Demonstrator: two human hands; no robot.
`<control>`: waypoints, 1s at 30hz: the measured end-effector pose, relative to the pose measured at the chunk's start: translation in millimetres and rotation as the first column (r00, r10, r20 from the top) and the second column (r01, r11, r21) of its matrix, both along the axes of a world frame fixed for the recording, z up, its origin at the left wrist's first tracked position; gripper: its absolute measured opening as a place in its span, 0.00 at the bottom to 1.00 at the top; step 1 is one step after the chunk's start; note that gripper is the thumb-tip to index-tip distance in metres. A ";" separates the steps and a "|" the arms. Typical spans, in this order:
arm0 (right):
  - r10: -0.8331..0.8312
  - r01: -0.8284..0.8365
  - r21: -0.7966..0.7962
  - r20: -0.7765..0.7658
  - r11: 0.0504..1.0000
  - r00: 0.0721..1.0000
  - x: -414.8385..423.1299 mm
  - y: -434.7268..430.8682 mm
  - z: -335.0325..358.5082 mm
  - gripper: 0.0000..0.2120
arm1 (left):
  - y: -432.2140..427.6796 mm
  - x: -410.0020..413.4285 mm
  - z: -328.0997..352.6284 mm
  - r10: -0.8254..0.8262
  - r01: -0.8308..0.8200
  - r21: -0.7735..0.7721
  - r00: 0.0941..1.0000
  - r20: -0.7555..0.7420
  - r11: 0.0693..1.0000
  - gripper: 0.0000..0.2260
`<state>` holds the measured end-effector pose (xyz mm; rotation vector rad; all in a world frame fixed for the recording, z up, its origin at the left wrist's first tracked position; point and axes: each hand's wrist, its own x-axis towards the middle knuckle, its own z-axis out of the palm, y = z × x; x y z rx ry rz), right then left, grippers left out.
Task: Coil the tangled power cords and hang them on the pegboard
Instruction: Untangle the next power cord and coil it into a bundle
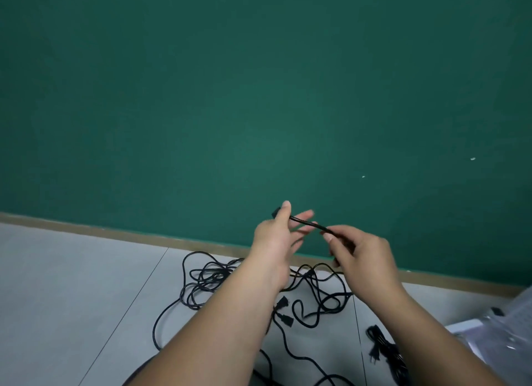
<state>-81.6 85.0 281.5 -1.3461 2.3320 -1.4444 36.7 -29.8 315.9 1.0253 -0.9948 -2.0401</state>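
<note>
Forearms are raised over the tangled cords [309, 276] — one black cord [308, 224] (plug end leftward) is pinched by the left hand [273, 236], other fingers spread, and gripped by the right hand [365, 256].

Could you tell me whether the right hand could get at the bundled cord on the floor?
Probably yes: the bundled cord lies uncovered on the floor, below the right hand, but its fingers pinch the held cord and would have to let go first.
</note>
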 end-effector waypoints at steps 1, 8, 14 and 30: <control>-0.005 0.005 -0.035 -0.014 0.999 1.000 -1.6 -2.0 0.8 0.04 | -7.2 -1.2 -7.0 0.030 -0.024 -0.043 0.990 0.140 0.999 0.25; 0.038 -0.031 0.043 -0.167 0.999 0.985 -23.3 -9.8 4.6 0.07 | -11.7 -8.9 -28.7 -0.023 0.451 -0.738 0.860 0.510 0.502 0.14; 0.078 -0.086 0.115 0.067 0.990 0.995 -43.7 -17.2 4.2 0.09 | -16.0 -19.5 -37.8 -0.038 0.572 -0.686 0.779 0.625 0.449 0.12; 0.416 -0.173 -0.386 0.740 0.906 0.528 -32.1 -19.6 32.6 0.09 | -14.4 -24.2 -42.9 -0.329 0.497 -0.521 0.862 0.384 0.694 0.12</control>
